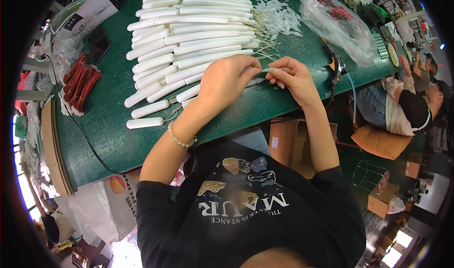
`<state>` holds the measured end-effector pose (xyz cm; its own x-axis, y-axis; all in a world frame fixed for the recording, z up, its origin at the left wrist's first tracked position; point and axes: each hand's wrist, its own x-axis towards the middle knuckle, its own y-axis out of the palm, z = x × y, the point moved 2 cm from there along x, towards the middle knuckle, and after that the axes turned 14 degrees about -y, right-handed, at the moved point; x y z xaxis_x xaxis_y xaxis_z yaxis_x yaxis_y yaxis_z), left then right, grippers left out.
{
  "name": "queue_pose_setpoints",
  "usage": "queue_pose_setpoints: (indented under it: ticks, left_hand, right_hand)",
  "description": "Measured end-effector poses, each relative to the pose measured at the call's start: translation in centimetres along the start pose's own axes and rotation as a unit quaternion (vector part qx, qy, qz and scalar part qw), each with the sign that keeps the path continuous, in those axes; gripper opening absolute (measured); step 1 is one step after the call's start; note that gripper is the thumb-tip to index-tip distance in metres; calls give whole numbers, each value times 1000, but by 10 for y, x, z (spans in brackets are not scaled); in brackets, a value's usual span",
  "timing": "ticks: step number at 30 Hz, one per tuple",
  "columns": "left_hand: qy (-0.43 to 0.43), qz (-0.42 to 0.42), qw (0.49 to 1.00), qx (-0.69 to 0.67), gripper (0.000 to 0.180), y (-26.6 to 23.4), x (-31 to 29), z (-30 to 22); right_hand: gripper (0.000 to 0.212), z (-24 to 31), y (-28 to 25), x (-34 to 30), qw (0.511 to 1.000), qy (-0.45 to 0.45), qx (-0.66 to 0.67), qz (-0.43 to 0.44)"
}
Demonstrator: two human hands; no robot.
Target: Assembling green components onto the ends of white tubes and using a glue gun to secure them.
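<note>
Fingers pinched, my left hand (227, 79) is over the near right end of a large stack of white candle-shaped tubes (208, 46); what it grips is hidden behind the fingers. Thin pale wires (266, 50) trail from the tubes' right ends. Close by on the right, my right hand (295, 80) is closed, thumb against forefinger, on a small translucent piece (268, 70) that spans the gap between both hands. Another pale piece (255, 82) lies on the table just below them. Beyond the hands is a pile of translucent flame-shaped pieces (280, 16).
Green table (113, 147). Bundles of red wires (80, 86) and a dark flat device (99, 43) lie at left. On the right are a glue gun (336, 67) and a clear plastic bag (340, 24) with red bits. Another person (402, 98) sits further right. An open cardboard box (300, 142) stands below the edge.
</note>
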<state>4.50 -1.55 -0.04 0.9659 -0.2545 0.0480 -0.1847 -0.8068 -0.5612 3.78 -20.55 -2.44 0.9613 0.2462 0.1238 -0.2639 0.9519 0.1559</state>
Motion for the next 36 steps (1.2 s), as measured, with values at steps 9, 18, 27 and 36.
queue_pose_setpoints:
  ticks: [9, 18, 27, 36]
  left_hand:
    - [11, -6, 1000, 2, 12, 1, 0, 1]
    - [34, -2, 999, 6, 12, 2, 1, 3]
    - [17, 15, 1000, 7, 13, 2, 0, 2]
    - [3, 15, 1000, 13, 13, 0, 0, -1]
  right_hand:
    - [12, 1, -1, 0, 1000, 6, -14, 3]
    - [12, 2, -1, 0, 1000, 8, -15, 10]
    - [13, 1, -2, 0, 1000, 8, -18, 13]
    - [13, 2, -1, 0, 999, 11, -33, 22]
